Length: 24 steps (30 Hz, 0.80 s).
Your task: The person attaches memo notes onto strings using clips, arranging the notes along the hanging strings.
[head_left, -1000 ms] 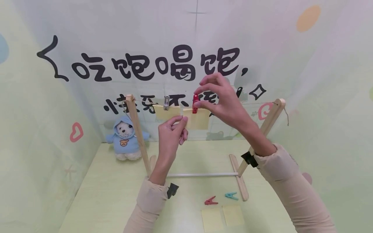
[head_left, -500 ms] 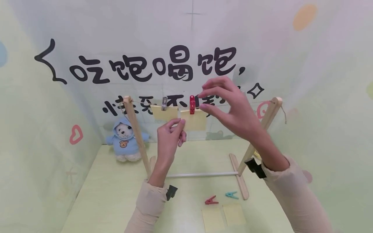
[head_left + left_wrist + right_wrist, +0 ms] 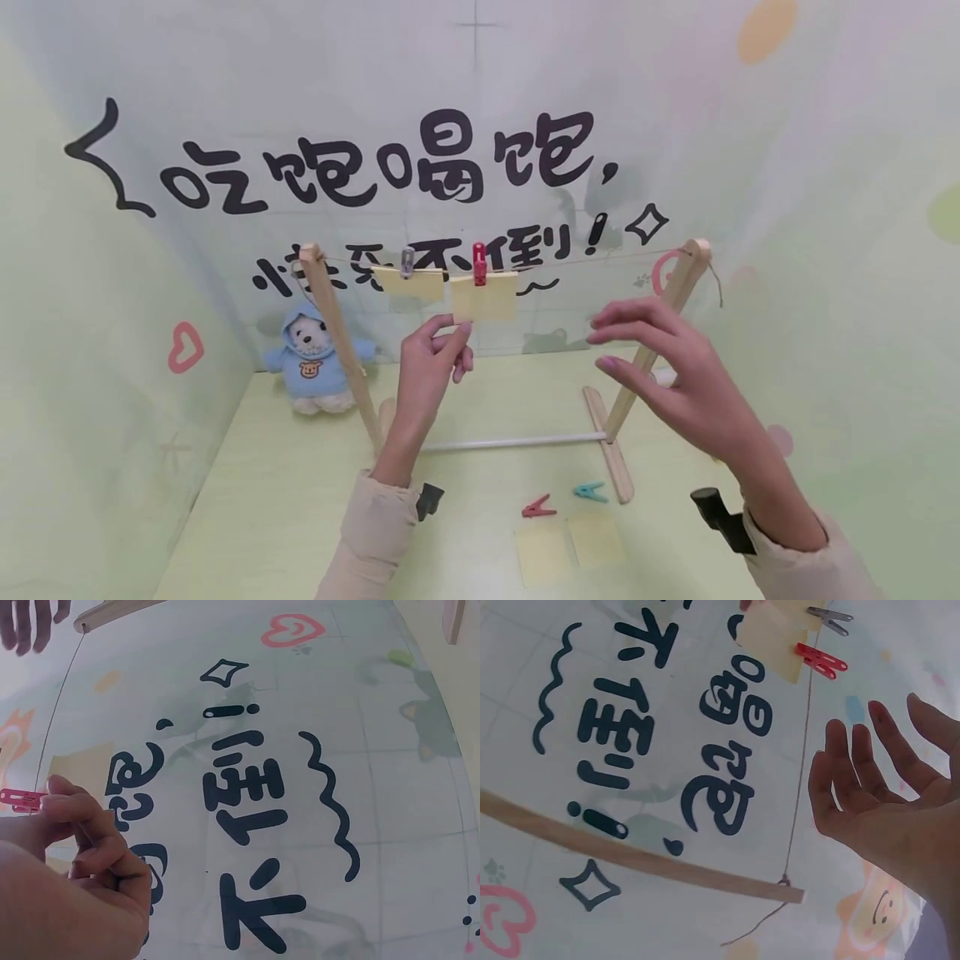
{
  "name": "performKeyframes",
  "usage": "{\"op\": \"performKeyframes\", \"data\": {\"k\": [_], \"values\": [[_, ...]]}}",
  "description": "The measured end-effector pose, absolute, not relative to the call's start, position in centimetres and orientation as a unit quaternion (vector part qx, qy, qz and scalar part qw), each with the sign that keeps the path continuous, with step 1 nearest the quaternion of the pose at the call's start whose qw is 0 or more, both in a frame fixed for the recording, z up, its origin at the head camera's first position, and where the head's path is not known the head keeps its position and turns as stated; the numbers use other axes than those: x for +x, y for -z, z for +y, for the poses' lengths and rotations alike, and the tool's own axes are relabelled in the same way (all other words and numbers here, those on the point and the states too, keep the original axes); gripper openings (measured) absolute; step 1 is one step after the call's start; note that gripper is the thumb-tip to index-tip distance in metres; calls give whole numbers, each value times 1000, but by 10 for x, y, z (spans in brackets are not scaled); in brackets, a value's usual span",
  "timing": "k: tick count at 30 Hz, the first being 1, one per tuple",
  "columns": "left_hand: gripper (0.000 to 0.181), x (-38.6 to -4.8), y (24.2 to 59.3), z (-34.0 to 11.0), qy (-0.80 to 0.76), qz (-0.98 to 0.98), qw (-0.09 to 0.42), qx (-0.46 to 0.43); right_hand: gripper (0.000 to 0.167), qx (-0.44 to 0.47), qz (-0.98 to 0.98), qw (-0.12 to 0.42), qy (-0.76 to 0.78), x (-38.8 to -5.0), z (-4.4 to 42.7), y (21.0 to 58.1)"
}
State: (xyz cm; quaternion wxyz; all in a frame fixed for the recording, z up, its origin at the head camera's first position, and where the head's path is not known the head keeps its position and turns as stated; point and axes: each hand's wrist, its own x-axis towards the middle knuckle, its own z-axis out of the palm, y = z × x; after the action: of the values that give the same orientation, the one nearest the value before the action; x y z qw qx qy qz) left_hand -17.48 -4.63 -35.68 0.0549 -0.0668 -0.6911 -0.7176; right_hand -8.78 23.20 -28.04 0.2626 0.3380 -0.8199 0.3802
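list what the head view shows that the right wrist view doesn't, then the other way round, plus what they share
Head view only: plush toy in a blue hoodie, left wooden post, white crossbar, and on the table a loose red clothespin, teal clothespin and two loose yellow notes.

Right wrist view only: printed smiling orange figure.

Both: right hand, right wooden post, string, grey clothespin and hung red clothespin with their clipped yellow notes.

Pale table (image 3: 247, 492), nr. edge out of frame, carries a wooden stand (image 3: 341, 342) w/ white crossbar (image 3: 517, 440). Stuffed toy (image 3: 307, 375) in blue sits at back, by L post. Up front, a paper square (image 3: 543, 552) lies beside a second square (image 3: 596, 539); red clip (image 3: 538, 506) & blue-green clip (image 3: 589, 492) lie just beyond, nr. stand's R foot (image 3: 611, 450).
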Motion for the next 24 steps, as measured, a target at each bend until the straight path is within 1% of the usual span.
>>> {"op": "performKeyframes", "data": {"k": [5,7,9,11,13,15,17,20,22,24], "values": [[26,-176,364,-49,702,-706,49,-75,45,325,-831,243,-379,-80,250,312],[28,-176,373,-50,692,-717,40,-77,46,319,-839,231,-376,-76,255,325],[29,-173,389,-50,671,-737,19,-81,49,312,-847,219,-371,-71,261,338],[33,-167,413,-51,639,-763,-18,-91,50,307,-854,207,-366,-68,265,351],[39,-156,442,-48,598,-791,-67,-107,51,304,-858,199,-363,-66,268,362],[45,-139,474,-41,558,-814,-114,-118,52,293,-863,194,-363,-63,271,372],[52,-121,509,-32,511,-839,-142,-123,52,284,-867,191,-364,-61,274,380],[61,-95,567,-23,444,-876,-152,-112,52,276,-869,184,-366,-59,278,390],[65,-79,590,-20,415,-893,-140,-107,52,276,-870,180,-365,-58,280,394],[67,-67,604,-18,400,-902,-125,-101,52,279,-870,175,-367,-60,282,397]]}}
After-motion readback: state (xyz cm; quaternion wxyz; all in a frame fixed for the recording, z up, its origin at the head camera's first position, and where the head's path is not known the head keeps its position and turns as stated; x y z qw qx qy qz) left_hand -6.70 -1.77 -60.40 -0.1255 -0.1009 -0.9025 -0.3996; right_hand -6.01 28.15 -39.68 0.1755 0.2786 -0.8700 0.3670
